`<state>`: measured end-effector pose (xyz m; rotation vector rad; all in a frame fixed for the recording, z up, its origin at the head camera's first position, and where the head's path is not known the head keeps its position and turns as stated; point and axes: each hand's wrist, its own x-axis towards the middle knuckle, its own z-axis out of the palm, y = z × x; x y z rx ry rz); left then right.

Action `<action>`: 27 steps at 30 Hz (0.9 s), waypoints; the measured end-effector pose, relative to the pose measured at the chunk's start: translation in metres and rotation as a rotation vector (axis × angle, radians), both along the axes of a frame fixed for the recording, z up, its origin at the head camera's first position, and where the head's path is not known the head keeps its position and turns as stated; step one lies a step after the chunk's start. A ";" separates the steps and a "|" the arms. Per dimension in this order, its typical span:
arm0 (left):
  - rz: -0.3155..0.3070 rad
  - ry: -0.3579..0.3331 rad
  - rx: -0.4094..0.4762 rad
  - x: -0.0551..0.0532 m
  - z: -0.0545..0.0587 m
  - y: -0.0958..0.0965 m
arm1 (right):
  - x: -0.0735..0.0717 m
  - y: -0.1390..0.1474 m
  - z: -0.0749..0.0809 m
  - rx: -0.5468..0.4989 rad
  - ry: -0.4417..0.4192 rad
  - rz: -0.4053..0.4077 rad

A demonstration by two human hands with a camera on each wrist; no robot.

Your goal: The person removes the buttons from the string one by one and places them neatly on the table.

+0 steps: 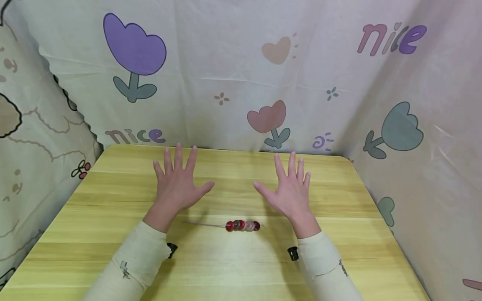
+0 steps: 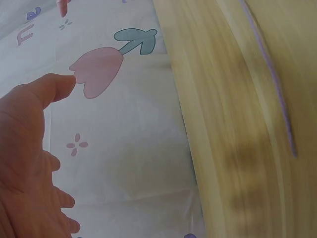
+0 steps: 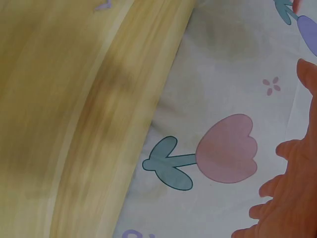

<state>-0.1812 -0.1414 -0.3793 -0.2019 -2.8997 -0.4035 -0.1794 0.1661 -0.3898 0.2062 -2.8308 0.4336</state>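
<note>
A short row of beads [image 1: 242,225], red, grey, pink and dark red, lies on the table, threaded on a thin cord [image 1: 203,224]. The cord's long end runs to the left; in the left wrist view the cord [image 2: 275,79] looks pale purple. My left hand [image 1: 177,188] is held above the table, fingers spread, beyond the cord's left end. Spread the same way, my right hand [image 1: 291,192] hovers up and to the right of the beads. Neither hand holds anything. The right wrist view shows a small purple cord end [image 3: 105,6] at its top edge.
The wooden table [image 1: 233,267] reaches back to a white curtain [image 1: 226,50] printed with flowers and words, which also hangs along both sides. Black wrist devices sit at the left cuff [image 1: 172,250] and right cuff [image 1: 293,253].
</note>
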 end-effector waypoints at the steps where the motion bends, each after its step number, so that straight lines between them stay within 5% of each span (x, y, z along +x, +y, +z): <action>1: -0.006 0.000 0.005 0.000 -0.001 0.000 | 0.001 0.000 -0.001 0.000 -0.001 0.003; 20: -0.168 -0.021 0.107 0.011 -0.024 0.013 | 0.010 -0.009 -0.026 -0.079 0.084 0.162; 27: -0.246 -0.069 0.157 0.013 -0.033 0.019 | 0.014 -0.013 -0.035 -0.100 0.021 0.231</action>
